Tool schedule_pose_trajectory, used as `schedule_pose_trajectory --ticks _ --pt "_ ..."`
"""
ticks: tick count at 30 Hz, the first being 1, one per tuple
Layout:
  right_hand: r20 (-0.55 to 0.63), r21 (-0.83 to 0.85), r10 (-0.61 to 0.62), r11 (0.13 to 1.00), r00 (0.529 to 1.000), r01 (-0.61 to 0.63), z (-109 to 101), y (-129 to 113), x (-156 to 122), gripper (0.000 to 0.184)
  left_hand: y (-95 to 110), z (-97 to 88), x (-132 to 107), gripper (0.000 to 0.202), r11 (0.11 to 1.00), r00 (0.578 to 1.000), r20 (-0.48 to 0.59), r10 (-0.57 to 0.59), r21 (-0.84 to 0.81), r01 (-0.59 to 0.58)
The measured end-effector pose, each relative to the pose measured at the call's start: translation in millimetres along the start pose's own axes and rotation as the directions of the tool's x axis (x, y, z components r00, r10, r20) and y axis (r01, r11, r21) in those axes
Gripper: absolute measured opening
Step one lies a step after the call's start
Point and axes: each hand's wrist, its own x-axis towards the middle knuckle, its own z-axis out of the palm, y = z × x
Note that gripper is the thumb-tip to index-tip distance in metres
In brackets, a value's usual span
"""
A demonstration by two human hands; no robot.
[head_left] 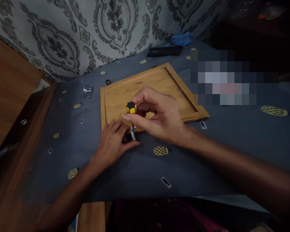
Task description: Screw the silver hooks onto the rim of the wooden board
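A wooden cabinet door panel [157, 80] lies flat on a grey-blue bedsheet. My right hand [157, 117] is closed round a short screwdriver with a yellow and black handle [131, 107], held upright with its tip down at the panel's near edge. My left hand [112, 141] lies beside it, fingers pressed on a small dark metal fitting [130, 138] at that edge. The screwdriver's tip meets this fitting.
A shiny metal hinge [87, 91] lies on the sheet left of the panel. A black flat object [164, 51] and a blue cloth [181, 39] sit near the patterned wall. A wooden piece of furniture [12, 96] stands on the left.
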Motion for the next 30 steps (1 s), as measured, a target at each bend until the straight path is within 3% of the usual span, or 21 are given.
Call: schedule_pose_trajectory --ticks 6,12,20,25,30 --pt "-0.001 0.046 -0.029 0.999 1.000 0.029 0.7 0.3 0.8 0.020 1.0 -1.5 0.3 0.044 1.000 1.000 0.021 0.000 -0.012 0.000" --pt "0.013 0.085 0.059 0.995 0.998 -0.060 1.7 0.2 -0.8 0.021 -0.8 0.3 -0.5 0.044 1.000 1.000 -0.002 0.019 0.002 -0.019" --pt "0.122 0.060 0.017 0.998 0.992 -0.025 -6.7 -3.1 8.3 0.008 -0.4 -0.5 0.0 0.042 1.000 1.000 -0.009 0.029 -0.002 -0.029" --pt "0.242 0.055 0.018 0.998 0.970 -0.032 -12.8 -5.0 13.4 0.021 -0.9 0.5 -0.3 0.047 0.999 0.999 -0.027 0.039 0.016 -0.038" --pt "0.193 0.166 0.058 0.982 0.980 -0.091 -5.6 -3.4 9.0 0.029 -2.9 4.7 -2.4 0.053 0.998 0.998 -0.036 0.049 0.050 -0.047"
